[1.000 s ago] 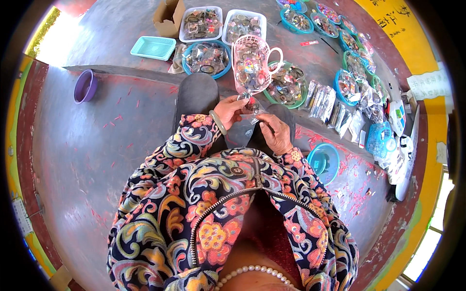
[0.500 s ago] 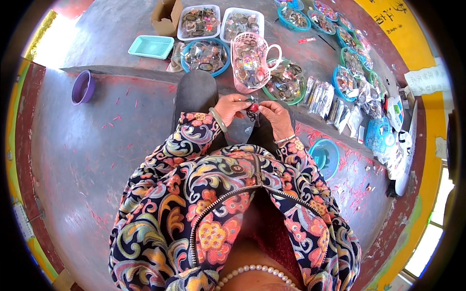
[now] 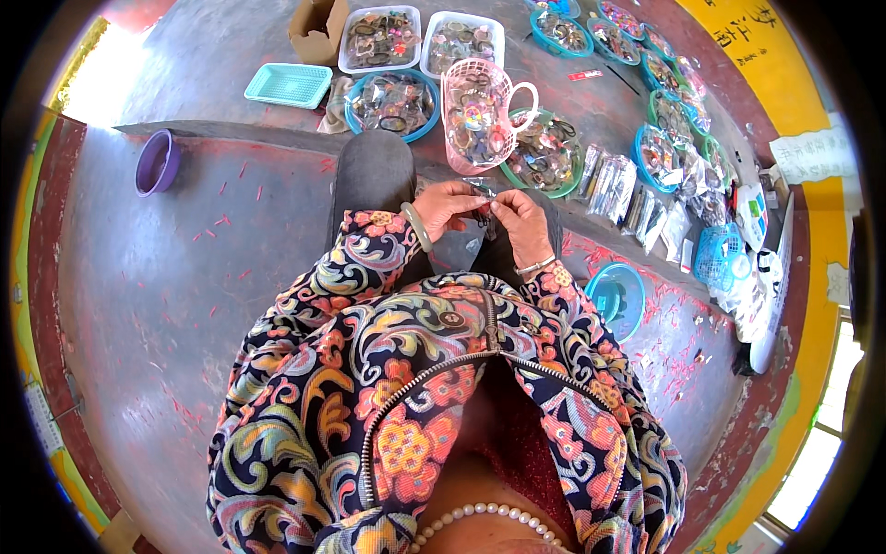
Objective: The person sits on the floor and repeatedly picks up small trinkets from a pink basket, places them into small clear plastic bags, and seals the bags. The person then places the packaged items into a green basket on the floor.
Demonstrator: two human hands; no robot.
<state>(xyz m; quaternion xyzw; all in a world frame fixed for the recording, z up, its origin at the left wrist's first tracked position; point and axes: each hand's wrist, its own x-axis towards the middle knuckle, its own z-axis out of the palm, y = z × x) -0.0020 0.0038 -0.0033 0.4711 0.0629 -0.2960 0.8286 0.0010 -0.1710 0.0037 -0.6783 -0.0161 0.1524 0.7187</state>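
My left hand (image 3: 445, 204) and my right hand (image 3: 522, 224) meet above my lap, fingertips nearly touching. Between them is a small red and black corded trinket (image 3: 482, 214), mostly covered by my fingers. Both hands are closed in a pinch on it, and its exact kind is too small to make out. Just beyond my fingers stands a pink plastic basket (image 3: 475, 164) with a white handle, full of bagged small trinkets. To its right is a green basket (image 3: 574, 187) of similar packets, and to its left a blue basin (image 3: 350, 122).
Two white trays (image 3: 343, 68) (image 3: 501, 66) of packets stand behind, near a cardboard box (image 3: 315, 33). A turquoise tray (image 3: 288, 85) and purple basin (image 3: 157, 164) lie left. Plastic packets (image 3: 609, 185) and a teal bowl (image 3: 616, 300) are right. Red scraps litter the floor.
My fingertips have drawn closer together over the trinket. Its red part, plain to see before, is now mostly covered by my fingers.
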